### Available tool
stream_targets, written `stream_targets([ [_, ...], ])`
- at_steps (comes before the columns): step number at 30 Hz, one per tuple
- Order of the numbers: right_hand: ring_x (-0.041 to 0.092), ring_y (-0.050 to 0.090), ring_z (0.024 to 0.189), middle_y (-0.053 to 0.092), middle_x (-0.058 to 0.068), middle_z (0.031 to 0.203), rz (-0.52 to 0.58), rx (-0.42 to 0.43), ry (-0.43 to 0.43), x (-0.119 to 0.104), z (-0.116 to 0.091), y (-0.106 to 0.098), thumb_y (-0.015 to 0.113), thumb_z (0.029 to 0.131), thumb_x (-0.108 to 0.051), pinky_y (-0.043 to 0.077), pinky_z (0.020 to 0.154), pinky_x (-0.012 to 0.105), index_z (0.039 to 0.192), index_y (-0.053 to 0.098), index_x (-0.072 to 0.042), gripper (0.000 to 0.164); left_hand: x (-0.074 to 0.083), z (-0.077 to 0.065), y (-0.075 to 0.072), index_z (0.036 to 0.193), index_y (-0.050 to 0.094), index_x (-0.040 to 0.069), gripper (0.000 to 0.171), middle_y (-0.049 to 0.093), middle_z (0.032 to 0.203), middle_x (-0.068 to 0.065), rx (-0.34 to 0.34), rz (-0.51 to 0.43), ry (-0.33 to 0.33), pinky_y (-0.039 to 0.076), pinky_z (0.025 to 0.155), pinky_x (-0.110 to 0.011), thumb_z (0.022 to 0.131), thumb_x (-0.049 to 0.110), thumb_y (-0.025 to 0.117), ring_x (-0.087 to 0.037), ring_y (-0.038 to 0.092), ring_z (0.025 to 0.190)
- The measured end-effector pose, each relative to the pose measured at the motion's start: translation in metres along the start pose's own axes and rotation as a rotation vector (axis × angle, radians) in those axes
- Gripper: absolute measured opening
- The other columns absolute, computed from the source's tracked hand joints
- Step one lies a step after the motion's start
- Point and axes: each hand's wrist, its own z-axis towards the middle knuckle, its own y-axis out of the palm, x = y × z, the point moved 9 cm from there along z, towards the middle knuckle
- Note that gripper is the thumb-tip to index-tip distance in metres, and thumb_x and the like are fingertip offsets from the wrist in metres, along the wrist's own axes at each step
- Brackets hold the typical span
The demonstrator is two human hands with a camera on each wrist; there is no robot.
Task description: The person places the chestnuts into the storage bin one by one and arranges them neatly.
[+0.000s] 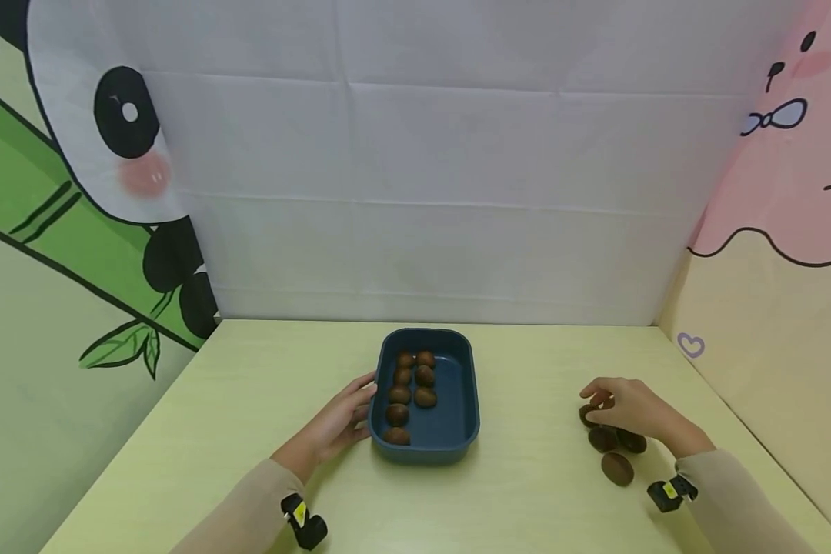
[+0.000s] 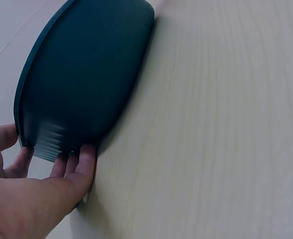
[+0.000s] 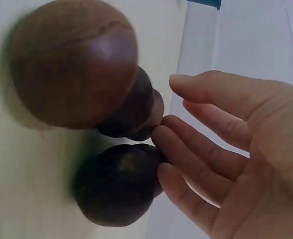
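Observation:
In the head view, a dark blue rectangular box (image 1: 458, 400) stands upright at mid-table. Inside, several brown chestnuts (image 1: 425, 375) form two columns on its left side. My left hand (image 1: 339, 425) touches the box's left wall, and the left wrist view shows its fingertips against the ribbed wall (image 2: 47, 142) and rim. At the right, my right hand (image 1: 633, 408) is over a small group of chestnuts (image 1: 602, 439). In the right wrist view its thumb and fingers (image 3: 186, 149) are apart, fingertips right at the far chestnuts; the nearest chestnut (image 3: 74, 64) looms large.
The pale wood-grain table (image 1: 526, 492) carries the box and the loose chestnuts. Behind it hangs a white creased sheet (image 1: 450, 154). Cartoon-printed walls close in on the left and the right (image 1: 769, 331).

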Motion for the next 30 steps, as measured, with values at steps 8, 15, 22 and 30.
stream_targets([
  [8,0.029,0.067,0.088,0.072,0.011,0.096,-0.068,0.03,0.034,0.003,0.0,0.0,0.076,0.086,-0.008,0.053,0.078,0.049,0.111,0.067,0.001,0.028,0.001,0.0,0.001,0.159,0.023,0.015,0.059,0.043,0.15,-0.023,0.008,-0.003,0.0,0.043,0.102,-0.05,0.108,0.033,0.045,-0.036,0.043,0.136],
  [15,0.035,0.067,0.092,0.071,0.016,0.099,-0.127,0.01,0.056,0.002,0.004,0.006,0.077,0.084,-0.01,0.052,0.081,0.052,0.112,0.069,0.003,0.032,0.001,0.0,0.001,0.16,0.023,0.015,0.058,0.042,0.15,-0.023,0.004,-0.006,-0.001,0.043,0.102,-0.05,0.108,0.032,0.044,-0.036,0.043,0.136],
  [22,0.032,0.065,0.097,0.07,0.012,0.103,-0.129,-0.003,0.063,0.003,0.01,0.016,0.08,0.083,-0.015,0.05,0.086,0.053,0.114,0.07,0.003,0.037,0.001,-0.001,0.001,0.16,0.022,0.015,0.058,0.043,0.15,-0.023,0.004,-0.009,0.003,0.04,0.104,-0.053,0.108,0.033,0.044,-0.037,0.042,0.137],
  [30,0.025,0.062,0.094,0.069,0.008,0.104,-0.117,-0.015,0.069,0.003,0.014,0.021,0.08,0.082,-0.012,0.05,0.083,0.048,0.112,0.071,0.0,0.034,0.001,-0.001,0.001,0.16,0.022,0.014,0.059,0.043,0.15,-0.023,0.003,-0.007,0.004,0.04,0.104,-0.054,0.108,0.033,0.045,-0.037,0.042,0.136],
])
